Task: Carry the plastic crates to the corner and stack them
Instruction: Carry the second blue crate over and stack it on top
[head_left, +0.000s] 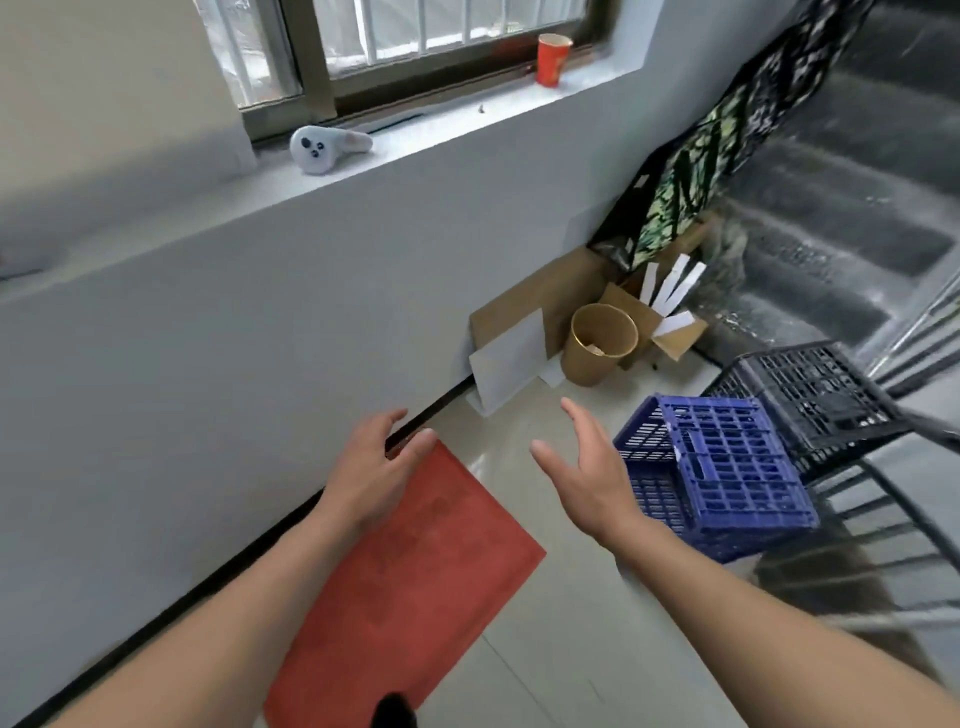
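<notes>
A blue plastic crate (727, 473) lies tilted on the tiled floor at the right. Behind it and further right stands a black plastic crate (810, 395), beside the stair railing. My left hand (376, 470) hovers over the top corner of a red mat (410, 582), its fingers spread and holding nothing. My right hand (587, 470) is held out just left of the blue crate, palm turned inward, fingers apart and empty. It does not touch the crate.
A grey wall (234, 364) with a window sill runs along the left. In the corner stand a brown paper bucket (597, 348), cardboard pieces (524, 306) and an open box (670, 327). Stairs (841, 234) climb at the right, behind a metal railing (883, 499).
</notes>
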